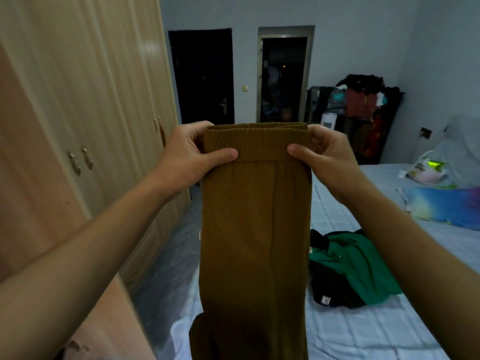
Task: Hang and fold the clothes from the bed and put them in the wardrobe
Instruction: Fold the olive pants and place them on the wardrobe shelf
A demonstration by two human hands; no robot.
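Brown trousers [253, 229] with an elastic waistband hang straight down in front of me, their legs reaching the bed's near edge. My left hand [192, 154] pinches the waistband's left end and my right hand [324, 157] pinches its right end, thumbs on the front. A green garment [355, 261] and a black garment [335, 289] lie crumpled together on the pale checked bed [363, 333]. The tall wooden wardrobe [91, 100] stands on the left with its doors shut.
A tie-dye cloth [446, 206] and a plastic bag [426, 167] lie at the bed's far right. A loaded clothes rack [363, 113] stands against the back wall beside two dark doorways. A narrow strip of floor [166, 268] runs between wardrobe and bed.
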